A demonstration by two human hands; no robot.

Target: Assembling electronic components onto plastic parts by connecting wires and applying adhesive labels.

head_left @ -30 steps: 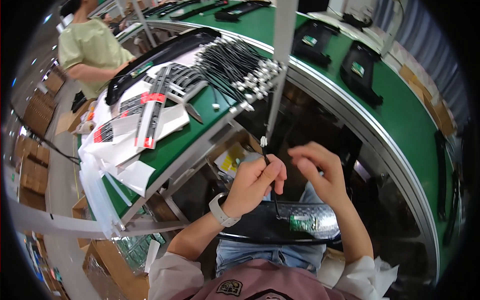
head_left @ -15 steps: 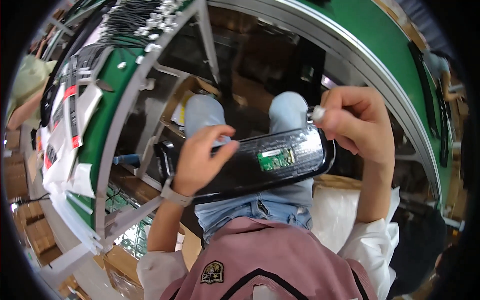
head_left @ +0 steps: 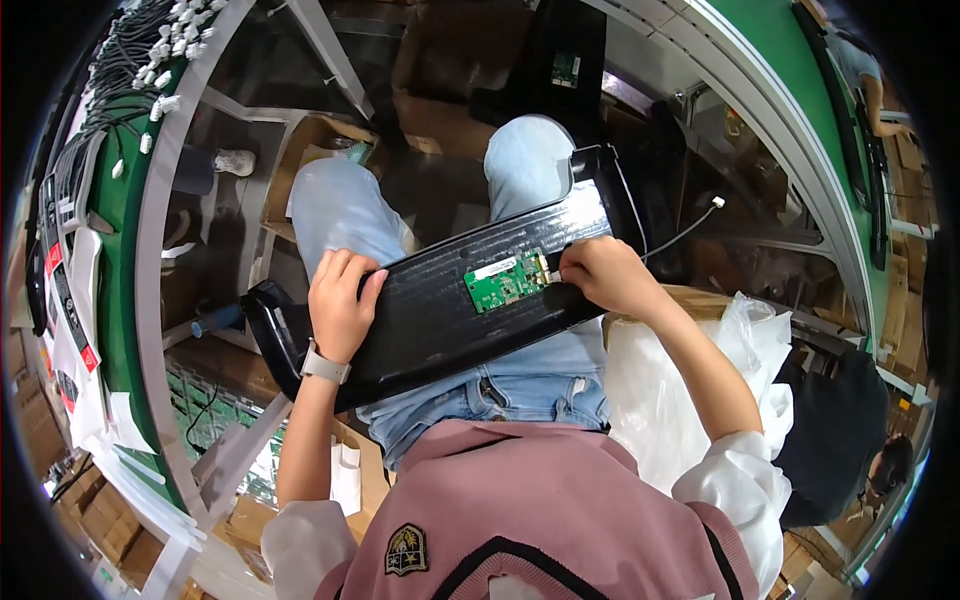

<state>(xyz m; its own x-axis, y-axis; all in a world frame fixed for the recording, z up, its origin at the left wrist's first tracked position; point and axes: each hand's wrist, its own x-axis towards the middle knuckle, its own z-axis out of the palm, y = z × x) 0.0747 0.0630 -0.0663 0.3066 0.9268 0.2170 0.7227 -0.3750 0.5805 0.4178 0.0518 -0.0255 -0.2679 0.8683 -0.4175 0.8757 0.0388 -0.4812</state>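
A long black plastic housing [head_left: 420, 330] with raised ends lies tilted across my lap, its right end farther away. On its inner face sits a green circuit board [head_left: 506, 281] with a white label and light sockets along its right edge. My left hand [head_left: 341, 302] is closed on the housing, left of the board, fingers over its surface. At the board's right edge my right hand [head_left: 610, 275] pinches the plug end of a cable [head_left: 685, 231], touching a socket; whether it is seated I cannot tell. The cable's other end, a white connector, sticks out past the housing.
A green bench [head_left: 122, 200] at left carries a bundle of dark cables with white connectors [head_left: 178, 38]. Metal frame bars curve around both sides. White plastic wrapping [head_left: 655, 400] lies by my right hip. An open carton [head_left: 300, 165] stands beyond my left knee.
My right hand has come down and left from above the housing's right end to the board's edge, bringing the cable. My left hand has come onto the housing, which now tilts more.
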